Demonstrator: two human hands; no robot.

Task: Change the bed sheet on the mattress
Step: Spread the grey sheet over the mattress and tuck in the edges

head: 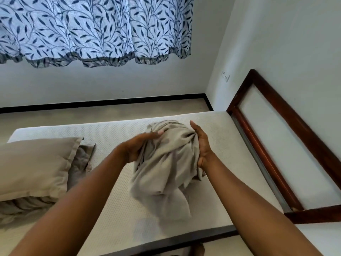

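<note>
The mattress [230, 145] lies bare, so as I read it the step in hand is opening out the bunched grey sheet [166, 174] (old or fresh, I cannot tell). It would go best to hunt out 1 hem or corner before shaking it, then spread toward the headboard [273, 145], clear of the pillow [33, 167] at the left. The sheet hangs between the 2 hands above the mattress, its tail drooping toward the surface. The left hand [138, 146] grips it, fingers curled into the folds. The right hand [202, 145] presses its palm to the bundle's side, fingers upright. Whether its thumb pinches the puckered cloth I cannot tell.
</note>
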